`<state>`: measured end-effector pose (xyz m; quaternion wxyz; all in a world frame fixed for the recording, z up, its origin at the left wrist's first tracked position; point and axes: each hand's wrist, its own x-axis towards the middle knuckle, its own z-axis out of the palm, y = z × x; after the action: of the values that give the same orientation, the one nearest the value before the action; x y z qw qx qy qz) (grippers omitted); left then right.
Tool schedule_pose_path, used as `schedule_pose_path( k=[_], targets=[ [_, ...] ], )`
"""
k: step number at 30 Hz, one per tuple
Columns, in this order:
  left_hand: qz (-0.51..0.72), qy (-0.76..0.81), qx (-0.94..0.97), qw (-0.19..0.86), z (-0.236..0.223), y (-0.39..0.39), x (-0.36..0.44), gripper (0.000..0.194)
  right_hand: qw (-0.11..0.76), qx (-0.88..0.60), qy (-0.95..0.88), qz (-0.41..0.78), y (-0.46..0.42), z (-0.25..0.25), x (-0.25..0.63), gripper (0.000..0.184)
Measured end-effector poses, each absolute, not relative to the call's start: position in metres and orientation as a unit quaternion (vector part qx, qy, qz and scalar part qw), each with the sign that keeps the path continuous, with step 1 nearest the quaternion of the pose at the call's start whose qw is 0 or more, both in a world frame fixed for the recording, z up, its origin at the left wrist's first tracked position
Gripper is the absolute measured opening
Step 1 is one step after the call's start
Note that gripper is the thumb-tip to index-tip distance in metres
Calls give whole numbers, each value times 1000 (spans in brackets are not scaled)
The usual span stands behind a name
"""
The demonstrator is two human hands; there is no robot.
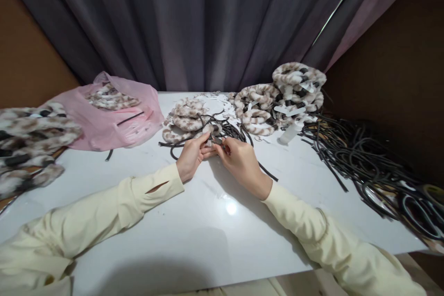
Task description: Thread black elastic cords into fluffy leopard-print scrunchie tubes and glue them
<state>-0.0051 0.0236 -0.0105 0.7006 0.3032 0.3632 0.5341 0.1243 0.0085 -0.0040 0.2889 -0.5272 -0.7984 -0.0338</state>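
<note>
Near the middle of the table, my left hand [192,156] is closed on the end of a brown-and-white fluffy strap [207,128]. My right hand [241,159] grips a small metal hand tool [218,140], its tip against the strap by my left fingers. Fingers cover most of the tool, so I cannot tell its exact kind. Just beyond both hands lie a tangle of black cords [231,129] and a heap of fluffy straps [187,113].
A pink plastic bag [149,106] with fluffy pieces lies left, beside more fluffy straps [38,134]. At the back right are stacked fluffy loops [260,97] and a translucent bottle [290,132]. Many black cords [360,157] cover the right edge. A curtain [180,27] hangs behind.
</note>
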Motion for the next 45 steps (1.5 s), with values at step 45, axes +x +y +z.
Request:
schedule_pose_path(
  k=[45],
  targets=[
    [132, 317, 926, 160, 9, -8, -60, 22, 189, -362, -903, 133, -37, 28, 155, 13]
  ],
)
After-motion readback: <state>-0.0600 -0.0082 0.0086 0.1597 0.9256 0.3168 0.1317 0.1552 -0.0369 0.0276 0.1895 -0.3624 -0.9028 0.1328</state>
